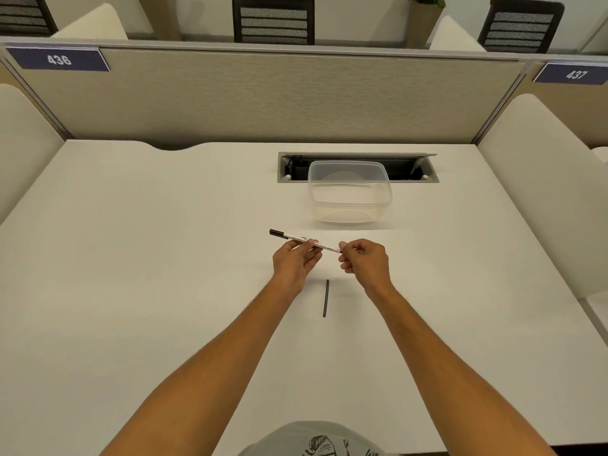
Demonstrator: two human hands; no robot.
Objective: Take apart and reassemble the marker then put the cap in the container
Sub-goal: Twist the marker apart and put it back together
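A slim white marker (pixel 325 246) with a black cap at its left end is held level above the desk. My left hand (pixel 294 263) grips its middle. My right hand (pixel 365 261) pinches its right end, where a small dark part is mostly hidden by the fingers. A thin black rod (pixel 325 297), apparently the marker's inner piece, lies on the desk just below my hands. A clear plastic container (pixel 349 192) stands open and empty behind the hands.
The white desk (pixel 164 258) has an open cable tray (pixel 411 167) set into it behind the container. A beige partition (pixel 263 100) closes off the back, with padded dividers on both sides.
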